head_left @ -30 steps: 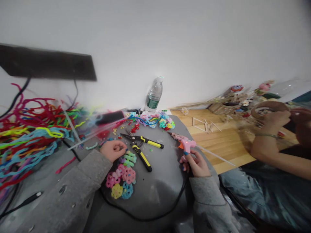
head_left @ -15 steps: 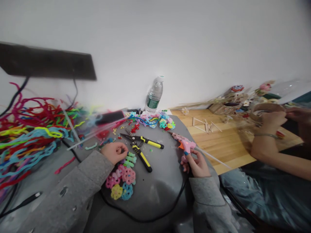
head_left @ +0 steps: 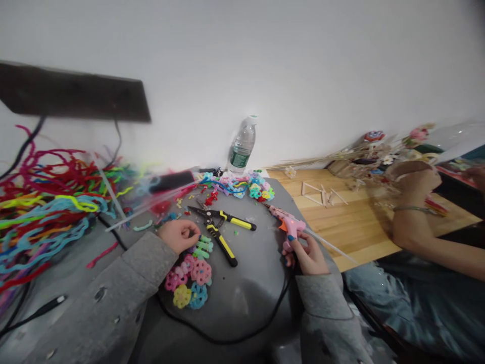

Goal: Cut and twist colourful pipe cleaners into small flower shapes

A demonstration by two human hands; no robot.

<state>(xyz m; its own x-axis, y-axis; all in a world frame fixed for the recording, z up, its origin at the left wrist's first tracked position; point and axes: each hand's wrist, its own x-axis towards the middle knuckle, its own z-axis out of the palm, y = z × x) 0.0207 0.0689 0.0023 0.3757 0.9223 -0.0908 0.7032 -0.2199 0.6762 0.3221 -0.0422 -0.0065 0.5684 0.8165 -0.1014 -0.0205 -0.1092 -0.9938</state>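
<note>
My left hand (head_left: 177,235) rests curled on the grey surface (head_left: 246,293), fingertips pinched against a small green pipe-cleaner piece (head_left: 203,246). Just below it lies a cluster of pink, yellow and blue pipe-cleaner flowers (head_left: 189,282). My right hand (head_left: 307,255) grips the handle of a pink hot glue gun (head_left: 288,225), whose nozzle points up and left. Black and yellow pliers (head_left: 222,233) lie between the two hands.
A heap of coloured pipe cleaners (head_left: 45,202) fills the left. A water bottle (head_left: 241,145) stands by the wall, with more small flowers (head_left: 242,186) in front. A black cord (head_left: 227,338) loops near me. Another person's arm (head_left: 420,222) works at the right over a wooden floor (head_left: 341,217).
Both my hands stay almost still. The other person's hand at the right has shifted slightly with what it holds, and the view has drifted a little.
</note>
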